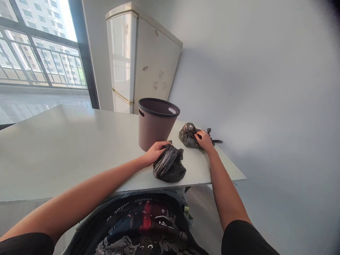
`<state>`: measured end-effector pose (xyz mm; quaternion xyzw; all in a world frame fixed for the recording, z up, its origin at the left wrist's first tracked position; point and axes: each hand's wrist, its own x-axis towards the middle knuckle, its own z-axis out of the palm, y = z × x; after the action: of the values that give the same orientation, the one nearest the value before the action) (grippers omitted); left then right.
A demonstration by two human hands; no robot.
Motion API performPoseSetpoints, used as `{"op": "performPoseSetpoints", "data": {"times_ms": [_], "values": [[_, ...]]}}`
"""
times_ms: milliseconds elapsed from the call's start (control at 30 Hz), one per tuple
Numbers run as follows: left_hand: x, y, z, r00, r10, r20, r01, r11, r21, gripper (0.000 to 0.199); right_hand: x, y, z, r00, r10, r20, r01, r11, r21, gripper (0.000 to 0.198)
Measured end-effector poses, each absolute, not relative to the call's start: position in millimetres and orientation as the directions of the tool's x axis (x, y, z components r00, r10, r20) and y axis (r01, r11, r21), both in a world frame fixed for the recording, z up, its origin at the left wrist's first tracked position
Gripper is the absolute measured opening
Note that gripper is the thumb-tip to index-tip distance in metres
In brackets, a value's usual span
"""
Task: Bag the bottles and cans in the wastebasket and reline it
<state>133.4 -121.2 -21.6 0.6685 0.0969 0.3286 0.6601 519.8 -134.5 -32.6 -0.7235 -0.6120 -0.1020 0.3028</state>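
Note:
Near the front edge of the table sits a crumpled black plastic bag (171,166). My left hand (155,152) is closed on the top of this bag, fingers pinching the gathered plastic. Farther back to the right lies a second black plastic bag (188,134), filled out and bunched at its neck. My right hand (204,140) grips that neck, with loose bag ends sticking out beyond the fingers. Just behind my left hand stands a mauve trash can (156,129) with a dark rim and handle holes. What the bags contain is hidden.
The white table (87,152) reaches far to the left; its right corner comes near a grey wall (252,88). Behind the table stands a white refrigerator (156,60) with worn spots on its side. A window (45,46) is at the far left.

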Motion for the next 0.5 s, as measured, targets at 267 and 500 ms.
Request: {"op": "performPoseSetpoints", "data": {"times_ms": [267,500], "values": [[134.6,-120.9,-22.1,0.761,0.563,0.321,-0.315,-0.111,0.942,0.025,518.4,-138.8,-27.9,0.211,0.838,0.504,0.949,-0.053,-0.310,0.024],[133.9,-120.4,-22.6,0.765,0.558,0.323,-0.316,-0.111,0.942,0.026,517.0,-141.9,-24.8,0.205,0.840,0.503,0.949,-0.045,-0.311,0.026]]}}
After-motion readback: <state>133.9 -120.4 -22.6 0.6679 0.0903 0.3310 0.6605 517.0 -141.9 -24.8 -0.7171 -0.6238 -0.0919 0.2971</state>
